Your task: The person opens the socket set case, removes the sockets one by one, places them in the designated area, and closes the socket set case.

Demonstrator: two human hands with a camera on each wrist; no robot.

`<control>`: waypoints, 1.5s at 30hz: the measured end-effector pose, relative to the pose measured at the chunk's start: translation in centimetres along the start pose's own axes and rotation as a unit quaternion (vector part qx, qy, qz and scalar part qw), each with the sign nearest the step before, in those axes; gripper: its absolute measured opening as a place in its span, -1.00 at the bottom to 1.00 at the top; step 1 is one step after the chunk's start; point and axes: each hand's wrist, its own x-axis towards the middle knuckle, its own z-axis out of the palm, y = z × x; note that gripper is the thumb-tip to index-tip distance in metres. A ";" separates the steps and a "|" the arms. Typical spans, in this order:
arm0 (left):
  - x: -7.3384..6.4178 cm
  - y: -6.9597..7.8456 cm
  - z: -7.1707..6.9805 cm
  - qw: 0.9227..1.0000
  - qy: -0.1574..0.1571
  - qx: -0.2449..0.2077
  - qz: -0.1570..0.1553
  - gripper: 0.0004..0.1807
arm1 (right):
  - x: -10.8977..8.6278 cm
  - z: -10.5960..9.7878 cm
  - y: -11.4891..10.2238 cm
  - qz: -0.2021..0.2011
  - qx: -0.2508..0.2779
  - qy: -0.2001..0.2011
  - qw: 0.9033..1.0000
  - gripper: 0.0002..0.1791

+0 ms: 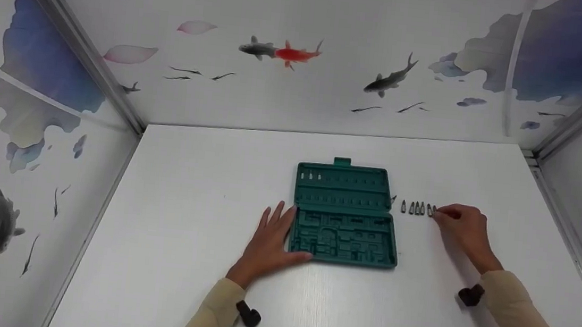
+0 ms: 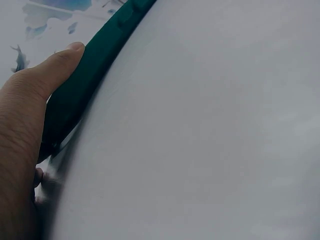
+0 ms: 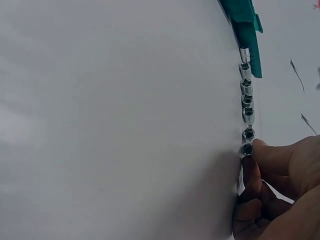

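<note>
- Right hand (image 1: 468, 231) pinches the end socket (image 3: 247, 149) between thumb and finger, to the right of the green case (image 1: 340, 209).
- End socket: outermost of the line, farthest from the case. Other six sockets (image 1: 417, 208) sit between it and the case, the innermost just beside the case's right edge.
- Key relation: case lies to the left of the pinch, line of sockets running back toward it, about level with its hinge.
- Long axes of most sockets run roughly front to back, near parallel to the case's side edges; innermost one looks tilted. Hollow ends face the right wrist camera.
- Right hand nearer to every loose socket; left hand on the opposite side of the case.
- Left hand (image 1: 271, 242): fingers spread and fairly straight at the case's left side, thumb apart from them on its front edge. Touching, not wrapped round it.
- Case unfolded flat, latch (image 1: 342, 161) at its back edge. Three bright spots (image 1: 310, 176) in the case's back-left slots look like small metal pieces; too small to be sure.
- White table (image 1: 203, 187) under the case; painted wall (image 1: 339, 109) behind it.
</note>
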 end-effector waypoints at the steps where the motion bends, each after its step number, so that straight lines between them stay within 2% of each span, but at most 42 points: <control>1: 0.0 0.0 0.0 1.000 -0.001 0.000 -0.001 0.35 | 0.0 -0.1 0.0 0.002 -0.002 0.000 1.000 -0.63; 7: 0.3 0.2 0.2 1.000 -0.011 0.015 -0.009 0.37 | 0.2 -0.7 -0.6 -0.009 -0.007 0.019 1.000 -0.65; 13: 0.2 -0.1 0.4 1.000 -0.013 0.012 -0.022 0.38 | 0.6 -0.4 -3.5 -0.035 0.005 0.023 0.999 -0.65; 19: 0.0 -0.3 0.2 1.000 -0.007 0.003 -0.026 0.36 | 1.4 2.3 -6.3 -0.076 0.021 -0.008 0.997 -0.71; 25: 0.1 0.0 0.2 1.000 -0.007 0.003 -0.025 0.35 | 1.9 5.4 -8.4 -0.087 0.038 -0.045 0.994 -0.75; 29: 0.1 0.2 0.3 1.000 -0.009 0.007 -0.028 0.36 | 1.9 7.0 -9.7 -0.113 0.043 -0.053 0.991 -0.77; 33: 0.2 0.1 0.3 1.000 -0.008 0.012 -0.027 0.37 | 1.9 8.4 -10.9 -0.139 0.047 -0.058 0.987 -0.79; 45: 0.1 0.2 0.1 1.000 -0.006 0.008 -0.019 0.35 | 3.2 11.4 -13.7 -0.184 0.057 -0.084 0.978 -0.75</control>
